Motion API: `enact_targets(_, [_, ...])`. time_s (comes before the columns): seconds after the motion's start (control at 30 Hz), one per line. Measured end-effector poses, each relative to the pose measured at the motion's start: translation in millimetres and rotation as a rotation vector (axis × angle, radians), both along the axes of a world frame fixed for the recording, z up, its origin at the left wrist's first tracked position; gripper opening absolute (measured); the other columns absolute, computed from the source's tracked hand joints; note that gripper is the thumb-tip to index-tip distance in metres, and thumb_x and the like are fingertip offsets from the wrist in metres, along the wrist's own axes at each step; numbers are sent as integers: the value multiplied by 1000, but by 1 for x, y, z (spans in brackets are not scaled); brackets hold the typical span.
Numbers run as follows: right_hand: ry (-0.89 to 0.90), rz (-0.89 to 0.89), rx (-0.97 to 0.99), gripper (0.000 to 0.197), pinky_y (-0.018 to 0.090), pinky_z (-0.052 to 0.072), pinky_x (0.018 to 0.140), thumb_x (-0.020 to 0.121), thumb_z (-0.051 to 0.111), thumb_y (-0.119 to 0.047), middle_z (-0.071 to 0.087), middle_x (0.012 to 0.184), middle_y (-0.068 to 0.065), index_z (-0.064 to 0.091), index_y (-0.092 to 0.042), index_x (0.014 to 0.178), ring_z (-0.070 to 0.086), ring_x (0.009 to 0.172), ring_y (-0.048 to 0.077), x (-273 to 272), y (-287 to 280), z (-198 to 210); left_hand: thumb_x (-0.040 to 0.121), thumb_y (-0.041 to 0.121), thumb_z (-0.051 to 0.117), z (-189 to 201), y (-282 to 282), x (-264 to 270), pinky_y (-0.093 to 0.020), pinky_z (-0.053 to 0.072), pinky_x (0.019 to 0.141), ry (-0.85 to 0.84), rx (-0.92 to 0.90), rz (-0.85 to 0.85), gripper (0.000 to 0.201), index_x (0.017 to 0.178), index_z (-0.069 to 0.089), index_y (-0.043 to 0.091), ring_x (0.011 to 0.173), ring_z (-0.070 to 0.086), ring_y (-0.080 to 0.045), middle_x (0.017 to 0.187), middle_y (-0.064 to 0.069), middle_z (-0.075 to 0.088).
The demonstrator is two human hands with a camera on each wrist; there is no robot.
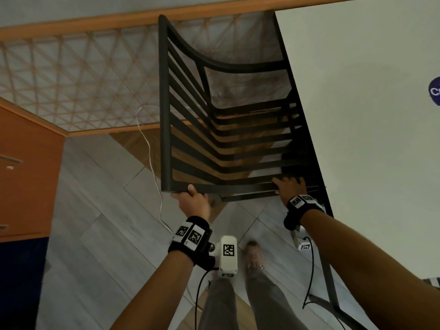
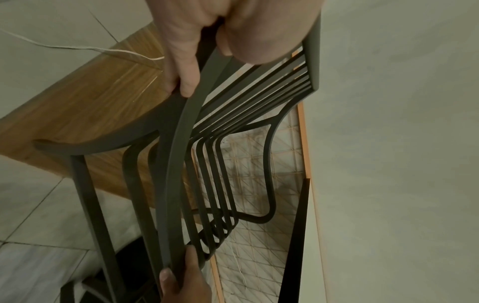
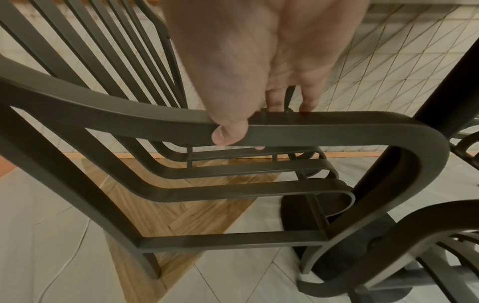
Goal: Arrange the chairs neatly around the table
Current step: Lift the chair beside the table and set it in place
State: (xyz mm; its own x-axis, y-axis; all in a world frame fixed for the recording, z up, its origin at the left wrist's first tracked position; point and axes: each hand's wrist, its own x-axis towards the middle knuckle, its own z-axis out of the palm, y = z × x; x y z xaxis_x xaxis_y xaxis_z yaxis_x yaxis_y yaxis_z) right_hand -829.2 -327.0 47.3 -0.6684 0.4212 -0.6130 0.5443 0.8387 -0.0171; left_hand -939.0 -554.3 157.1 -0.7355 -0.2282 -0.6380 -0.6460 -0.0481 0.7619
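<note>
A dark slatted chair (image 1: 214,144) stands on the floor against the left edge of the white table (image 1: 369,127), seat towards the table. My left hand (image 1: 190,194) grips the near left end of the chair's top rail, thumb over it. My right hand (image 1: 287,184) grips the same rail at its right end, close to the table's edge. In the left wrist view the left hand (image 2: 189,67) curls round the curved rail of the chair (image 2: 173,164). In the right wrist view the right hand (image 3: 241,127) wraps the rail of the chair (image 3: 337,131), thumb in front.
A second dark chair (image 3: 414,256) stands near right, partly under the table, beside the table's dark leg (image 3: 440,82). A white cable (image 1: 152,160) trails over the tiled floor at left. An orange cabinet (image 1: 28,175) and a lattice panel (image 1: 83,79) bound the left and far sides.
</note>
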Motion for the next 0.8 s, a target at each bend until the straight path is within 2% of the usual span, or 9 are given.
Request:
enact_targets(0.07, [10, -15, 15, 41, 57, 18, 113, 96, 44, -22, 50, 134, 13, 38, -29, 136, 41, 127, 34, -2, -1, -1, 101, 12, 33, -2, 2, -4, -44, 52, 94, 5, 4, 0, 42, 141, 22, 11, 99, 53, -24, 90, 1, 49])
enact_targets(0.23, [18, -63, 51, 47, 56, 20, 113, 95, 41, -16, 43, 141, 15, 32, -26, 140, 32, 133, 37, -1, -10, -1, 100, 17, 36, -7, -4, -5, -40, 51, 97, 9, -15, -67, 43, 140, 23, 16, 100, 54, -21, 92, 2, 50])
enact_targets(0.3, [29, -80, 49, 48, 54, 25, 112, 94, 42, -15, 41, 143, 16, 33, -22, 140, 29, 135, 38, 1, -13, 1, 100, 17, 37, -9, -5, -5, -37, 51, 93, 19, -20, -78, 44, 141, 23, 16, 98, 54, -21, 102, -3, 50])
enact_targets(0.37, [46, -106, 36, 50, 53, 29, 111, 91, 45, -13, 38, 144, 17, 32, -18, 140, 24, 138, 38, 3, -17, 7, 98, 19, 39, -10, -7, -6, -39, 51, 95, 25, -40, -106, 45, 141, 24, 18, 99, 55, -23, 111, -6, 49])
enact_targets(0.5, [129, -149, 3, 54, 51, 41, 103, 85, 50, -8, 37, 144, 16, 35, -14, 137, 29, 136, 36, 8, -38, 24, 87, 40, 41, -32, -19, -9, -49, 48, 103, 50, -95, -244, 50, 133, 28, 28, 118, 57, -33, 130, -16, 52])
enact_targets(0.57, [171, -185, -35, 55, 52, 44, 99, 83, 50, -6, 36, 146, 14, 37, -16, 135, 34, 133, 33, 14, -51, 35, 94, 37, 36, -24, -18, -6, -52, 46, 104, 36, -121, -360, 53, 140, 29, 13, 118, 58, -38, 131, -23, 54])
enact_targets(0.67, [228, -343, -96, 59, 51, 44, 100, 83, 50, -7, 30, 151, 11, 33, -20, 139, 37, 133, 32, 43, -73, 57, 100, 28, 34, 0, -21, 15, -55, 44, 104, -11, -71, -486, 49, 132, 41, -9, 118, 57, -41, 121, -29, 57])
enact_targets(0.73, [237, -357, -199, 59, 47, 42, 103, 86, 52, -12, 31, 151, 12, 31, -19, 141, 41, 131, 34, 44, -86, 61, 99, 26, 37, -6, -25, 18, -56, 45, 103, -52, -139, -521, 48, 129, 45, -11, 119, 55, -44, 124, -30, 57])
enact_targets(0.8, [240, -364, -279, 57, 44, 39, 106, 88, 55, -19, 34, 150, 13, 33, -18, 141, 42, 130, 33, 52, -103, 67, 96, 14, 44, -5, -29, 29, -55, 44, 104, -94, -155, -562, 45, 137, 37, -4, 123, 53, -41, 134, -29, 51])
